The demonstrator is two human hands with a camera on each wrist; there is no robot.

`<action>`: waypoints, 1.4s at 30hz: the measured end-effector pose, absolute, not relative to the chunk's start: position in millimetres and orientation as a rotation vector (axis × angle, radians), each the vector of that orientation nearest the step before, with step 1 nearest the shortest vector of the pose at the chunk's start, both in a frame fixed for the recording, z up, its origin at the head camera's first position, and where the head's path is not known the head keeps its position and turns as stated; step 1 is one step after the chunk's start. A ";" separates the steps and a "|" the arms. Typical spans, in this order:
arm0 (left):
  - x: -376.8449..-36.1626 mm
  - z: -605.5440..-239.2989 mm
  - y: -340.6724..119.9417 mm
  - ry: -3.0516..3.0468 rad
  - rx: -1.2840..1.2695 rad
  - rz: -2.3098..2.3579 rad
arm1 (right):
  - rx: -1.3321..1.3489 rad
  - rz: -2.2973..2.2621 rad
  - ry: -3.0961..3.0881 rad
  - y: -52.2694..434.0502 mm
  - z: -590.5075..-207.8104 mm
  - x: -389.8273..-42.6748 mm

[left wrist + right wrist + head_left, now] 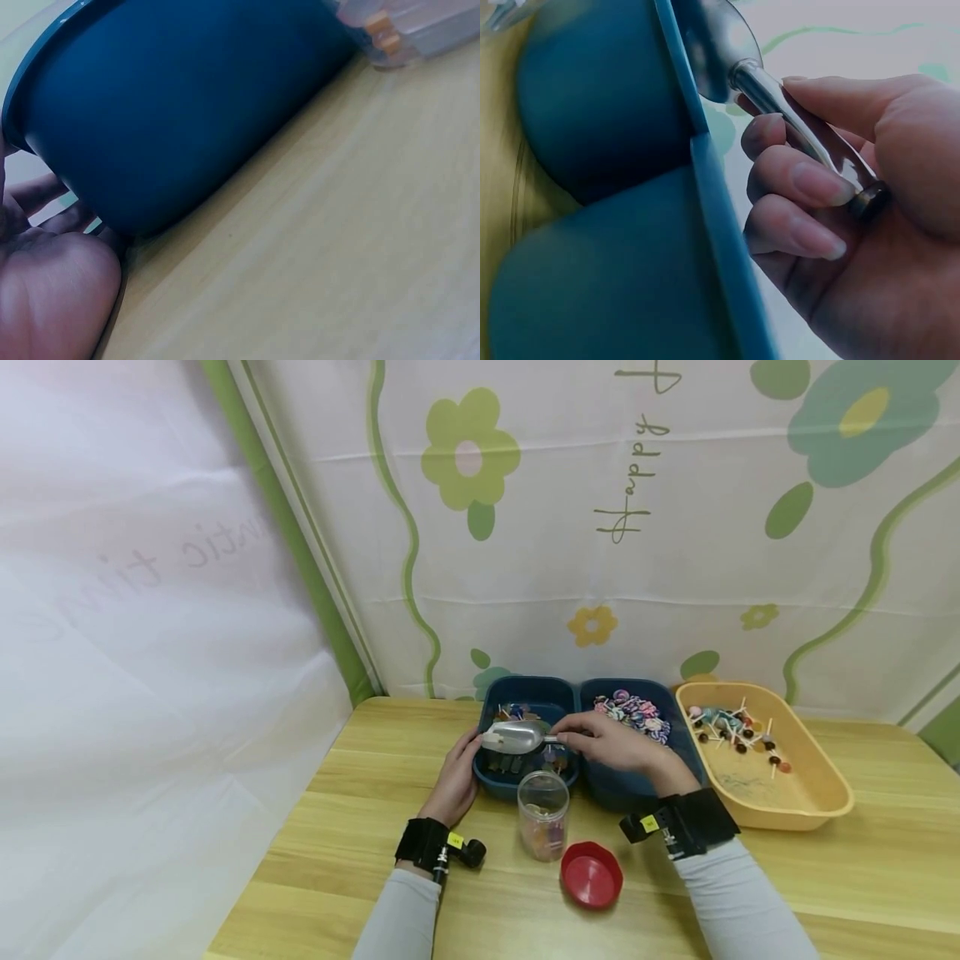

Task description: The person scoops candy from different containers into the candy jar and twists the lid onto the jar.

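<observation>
In the head view my right hand [611, 739] grips a metal scoop [517, 737] above the left dark blue bin [555, 689]. Pale pieces lie at the scoop's front. The right wrist view shows my right hand [885, 165] with its fingers curled round the scoop handle [802, 124]. My left hand [453, 777] holds the left side of the same bin, where several wrapped sweets lie. In the left wrist view, part of the left hand [56, 292] is hidden behind the bin wall [165, 112]. A clear jar [543, 810], partly filled with sweets, stands in front.
A red lid [592, 876] lies right of the jar. A second blue bin [678, 702] with colourful twisted sweets adjoins the first. Further right, a yellow tray [806, 777] contains several lollipops. A patterned curtain [525, 568] hangs behind the wooden table [360, 785].
</observation>
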State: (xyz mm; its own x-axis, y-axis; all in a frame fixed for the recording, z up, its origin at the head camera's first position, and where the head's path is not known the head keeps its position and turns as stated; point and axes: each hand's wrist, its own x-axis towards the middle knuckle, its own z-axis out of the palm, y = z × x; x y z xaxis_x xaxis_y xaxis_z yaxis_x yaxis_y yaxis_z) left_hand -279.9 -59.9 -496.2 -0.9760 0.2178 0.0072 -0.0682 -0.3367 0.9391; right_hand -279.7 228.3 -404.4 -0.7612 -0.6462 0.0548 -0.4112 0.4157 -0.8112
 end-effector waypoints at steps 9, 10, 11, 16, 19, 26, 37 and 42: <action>-280.5 -496.7 -59.0 1.677 0.208 2.441 | -0.860 -1.378 2.457 243.7 -398.8 -280.9; -280.7 -496.9 -59.0 1.675 0.213 2.439 | -0.864 -1.402 2.453 246.3 -396.2 -280.2; -280.7 -496.8 -58.9 1.674 0.211 2.438 | -0.863 -1.423 2.449 248.8 -393.5 -279.8; -280.1 -495.7 -58.8 1.673 0.213 2.422 | -0.893 -1.576 2.396 262.5 -377.7 -272.9; -279.6 -494.6 -59.2 1.663 0.209 2.419 | -0.909 -1.647 2.362 268.1 -368.6 -267.1; -278.5 -495.3 -59.7 1.641 0.203 2.427 | -0.939 -1.673 2.357 273.6 -355.0 -257.1; -277.4 -495.7 -59.5 1.671 0.177 2.421 | -1.047 -1.553 2.456 296.8 -333.1 -234.4; -278.8 -495.7 -59.3 1.668 0.193 2.430 | -1.104 -1.455 2.509 310.0 -321.0 -218.4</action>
State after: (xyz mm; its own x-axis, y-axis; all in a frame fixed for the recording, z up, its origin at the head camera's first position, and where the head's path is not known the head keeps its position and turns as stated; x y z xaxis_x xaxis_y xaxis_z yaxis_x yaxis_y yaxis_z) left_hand -278.8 -59.3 -495.7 -0.9739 0.2269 0.0013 -0.0803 -0.3500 0.9333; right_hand -218.4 310.0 -321.0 -0.7462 -0.5931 0.3024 -0.5571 0.3076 -0.7714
